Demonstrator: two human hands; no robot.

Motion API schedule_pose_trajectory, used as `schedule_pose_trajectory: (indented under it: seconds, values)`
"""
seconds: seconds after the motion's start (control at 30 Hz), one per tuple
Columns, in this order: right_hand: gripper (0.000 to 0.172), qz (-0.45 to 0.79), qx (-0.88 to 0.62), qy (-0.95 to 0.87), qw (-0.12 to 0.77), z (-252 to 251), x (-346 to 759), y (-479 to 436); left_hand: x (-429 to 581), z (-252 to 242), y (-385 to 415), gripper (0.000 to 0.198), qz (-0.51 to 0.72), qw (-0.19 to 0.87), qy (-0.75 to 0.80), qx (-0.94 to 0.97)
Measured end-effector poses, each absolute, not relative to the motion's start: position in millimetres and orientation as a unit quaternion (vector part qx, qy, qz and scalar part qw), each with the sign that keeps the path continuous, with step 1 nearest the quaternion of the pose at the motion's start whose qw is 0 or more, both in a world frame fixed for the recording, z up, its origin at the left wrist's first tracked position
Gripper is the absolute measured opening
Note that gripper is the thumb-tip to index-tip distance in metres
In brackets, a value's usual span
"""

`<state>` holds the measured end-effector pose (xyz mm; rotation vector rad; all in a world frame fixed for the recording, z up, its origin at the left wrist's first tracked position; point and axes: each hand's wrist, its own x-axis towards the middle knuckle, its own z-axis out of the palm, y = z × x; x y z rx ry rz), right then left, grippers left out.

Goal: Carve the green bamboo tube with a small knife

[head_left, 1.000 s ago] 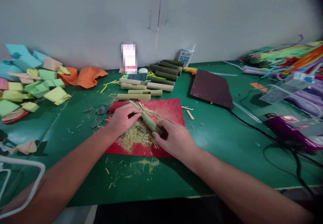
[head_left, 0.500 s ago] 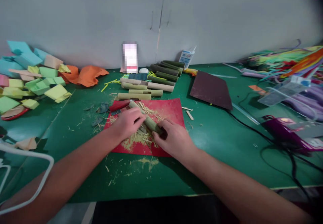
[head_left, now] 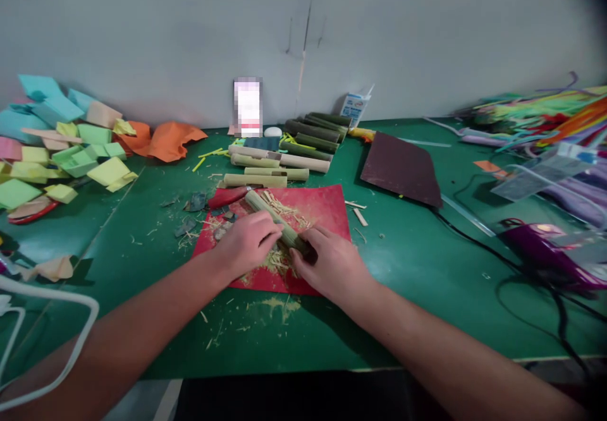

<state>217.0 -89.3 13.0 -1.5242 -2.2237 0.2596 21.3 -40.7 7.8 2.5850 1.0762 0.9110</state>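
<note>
A pale green bamboo tube (head_left: 262, 207) lies slantwise over a red sheet (head_left: 327, 209) strewn with shavings and dust. My right hand (head_left: 332, 260) is closed round its near end. Against the tube's left side rests my left hand (head_left: 251, 237), with curled fingers pressed together; whatever they pinch is hidden. A red-handled knife or tool (head_left: 230, 197) lies by the tube's far end, its working part not clearly visible. Torn dark grey scraps (head_left: 194, 202) are scattered left of the sheet.
More bamboo pieces (head_left: 308, 147) lie in rows behind the sheet. A dark brown board (head_left: 403, 171) and a purple device (head_left: 545, 250) with cables are on the right. Folded coloured papers (head_left: 57, 136) pile up at left. A white curved frame (head_left: 71, 301) crosses near my left forearm.
My left hand has slid down along the bamboo tube toward me, baring more of its far end. My right hand keeps its grip, and the view has shifted slightly.
</note>
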Motion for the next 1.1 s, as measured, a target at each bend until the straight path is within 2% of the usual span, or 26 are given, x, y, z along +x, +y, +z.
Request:
schedule_pose_trajectory:
  seconds: [0.17, 0.4, 0.6, 0.77, 1.1]
  values:
    - [0.019, 0.065, -0.571, -0.794, 0.196, 16.7, 217.9, -91.2, 18.9, 6.0, -37.2, 0.014, 0.325, 0.072, 0.392, 0.858]
    - [0.021, 0.083, -0.570, -0.790, 0.212, 15.2, 219.6, -89.1, 18.8, 5.7, -31.4, 0.018, 0.342, 0.077, 0.386, 0.854]
    - [0.013, 0.093, -0.562, -0.795, 0.208, 11.5, 221.2, -85.9, 27.8, 4.3, -40.6, 0.014, 0.329, 0.123, 0.343, 0.871]
    - [0.014, 0.096, -0.564, -0.791, 0.216, 12.1, 220.8, -86.0, 29.7, 3.4, -39.8, 0.018, 0.334, 0.090, 0.362, 0.866]
    - [0.012, 0.100, -0.569, -0.788, 0.211, 13.4, 218.9, -88.1, 33.3, 5.3, -46.0, 0.016, 0.317, 0.104, 0.342, 0.878]
